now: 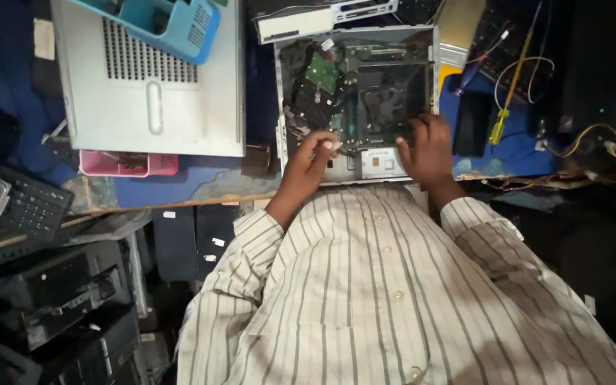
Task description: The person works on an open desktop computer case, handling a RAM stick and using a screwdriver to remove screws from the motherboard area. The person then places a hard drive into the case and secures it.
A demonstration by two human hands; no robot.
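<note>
Grey metal walls frame the open desktop computer case (pixel 356 100) lying just ahead of me. My left hand (pixel 310 158) curls loosely at its near edge, fingertips on the green board. My right hand (pixel 428 146) rests spread on the near-right corner. A yellow-handled screwdriver (pixel 500 117) lies right of it.

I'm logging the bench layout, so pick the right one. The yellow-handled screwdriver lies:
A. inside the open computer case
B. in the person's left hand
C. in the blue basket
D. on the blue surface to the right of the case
D: the yellow-handled screwdriver lies on the blue surface, right of the open computer case, apart from both hands.
</note>
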